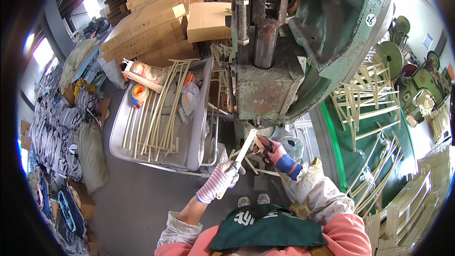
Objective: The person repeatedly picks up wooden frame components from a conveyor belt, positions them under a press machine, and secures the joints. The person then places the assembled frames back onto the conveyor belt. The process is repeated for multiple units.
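Note:
My left hand, in a striped glove with grey fingers, is closed round a flat pale wooden strip. The strip slants up to the right, its upper end just under the block of a green press. To its right, my right hand wears a red, black and blue glove. Its fingers are closed on another wooden strip, whose tip shows beside the first one. The glove hides much of that second strip. Several more pale strips lie below the press, between and behind my hands.
On the left stands a pale bin with long strips, tape and a bag. Cardboard boxes are stacked behind it. On the right, a green table bears heaps of strips. Cloth bundles line the far left; another machine stands far right.

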Demonstrator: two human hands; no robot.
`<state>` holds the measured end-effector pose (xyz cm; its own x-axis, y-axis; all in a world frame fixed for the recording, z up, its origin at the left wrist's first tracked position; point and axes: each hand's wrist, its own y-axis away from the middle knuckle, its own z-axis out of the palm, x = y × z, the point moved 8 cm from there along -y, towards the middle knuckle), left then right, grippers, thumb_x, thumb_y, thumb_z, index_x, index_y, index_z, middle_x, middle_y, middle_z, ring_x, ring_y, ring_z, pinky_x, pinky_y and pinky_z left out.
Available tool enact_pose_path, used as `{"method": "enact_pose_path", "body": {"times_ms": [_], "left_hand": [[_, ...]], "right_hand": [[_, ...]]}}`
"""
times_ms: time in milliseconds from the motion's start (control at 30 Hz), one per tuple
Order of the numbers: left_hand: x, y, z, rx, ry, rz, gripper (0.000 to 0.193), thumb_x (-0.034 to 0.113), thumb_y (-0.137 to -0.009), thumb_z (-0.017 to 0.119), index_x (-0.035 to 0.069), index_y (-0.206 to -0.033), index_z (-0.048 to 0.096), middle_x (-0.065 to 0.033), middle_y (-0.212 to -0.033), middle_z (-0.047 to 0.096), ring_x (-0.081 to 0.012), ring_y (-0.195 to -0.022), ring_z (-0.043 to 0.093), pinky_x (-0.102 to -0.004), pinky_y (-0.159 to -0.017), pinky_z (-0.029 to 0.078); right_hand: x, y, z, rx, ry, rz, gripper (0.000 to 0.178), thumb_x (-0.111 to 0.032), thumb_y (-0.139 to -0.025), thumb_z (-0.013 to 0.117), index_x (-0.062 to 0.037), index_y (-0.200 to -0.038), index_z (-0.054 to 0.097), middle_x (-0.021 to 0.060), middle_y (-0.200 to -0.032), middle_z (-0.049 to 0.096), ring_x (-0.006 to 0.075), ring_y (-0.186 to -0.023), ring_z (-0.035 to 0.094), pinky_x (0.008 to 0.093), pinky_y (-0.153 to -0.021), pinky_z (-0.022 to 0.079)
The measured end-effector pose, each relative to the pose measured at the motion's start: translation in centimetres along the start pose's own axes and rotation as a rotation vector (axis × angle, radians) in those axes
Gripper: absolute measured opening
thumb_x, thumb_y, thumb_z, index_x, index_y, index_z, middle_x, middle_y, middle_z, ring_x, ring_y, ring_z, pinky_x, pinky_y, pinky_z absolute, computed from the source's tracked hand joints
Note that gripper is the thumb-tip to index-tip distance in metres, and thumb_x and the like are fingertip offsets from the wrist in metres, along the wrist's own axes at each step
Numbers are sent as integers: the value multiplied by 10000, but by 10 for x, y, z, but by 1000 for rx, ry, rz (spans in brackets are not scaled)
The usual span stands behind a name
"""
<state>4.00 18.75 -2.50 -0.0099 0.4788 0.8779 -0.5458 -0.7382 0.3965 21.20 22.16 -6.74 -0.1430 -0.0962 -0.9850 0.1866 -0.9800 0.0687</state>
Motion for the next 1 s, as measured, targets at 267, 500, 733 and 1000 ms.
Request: {"method": "enact_pose_path", "body": {"times_ms": [267,500,733,1000], "left_hand": [[0,-13,-13,-17,-93,-77,264,267,-941,480,39,-840,568,63,-546,356,-27,-454,321,-192,-421,258],[2,-13,-23,-12,-161,-53,291,273,-950,457,49,-805,573,60,-518,382,-43,-435,328,-215,-420,266],[-5,-22,-40,34,-341,-25,300,303,-925,508,32,-830,593,66,-518,351,-39,-440,320,-212,-413,274],[-13,-24,-38,-87,-135,-136,309,295,-933,490,20,-819,572,47,-518,384,-47,-423,329,-208,-399,270]], "right_hand": [[1,-4,0,29,16,62,761,139,-767,331,-201,-1440,226,-13,-864,551,52,-656,433,167,-571,375],[-3,-4,5,10,29,39,755,133,-782,350,-209,-1441,216,-9,-947,550,38,-618,406,177,-510,331],[-22,-6,3,5,320,30,709,62,-753,424,-241,-1390,353,8,-752,538,96,-614,461,252,-573,431],[-27,-5,10,90,638,-49,734,90,-766,324,-293,-1391,348,-48,-717,499,60,-538,424,210,-478,372]]}}
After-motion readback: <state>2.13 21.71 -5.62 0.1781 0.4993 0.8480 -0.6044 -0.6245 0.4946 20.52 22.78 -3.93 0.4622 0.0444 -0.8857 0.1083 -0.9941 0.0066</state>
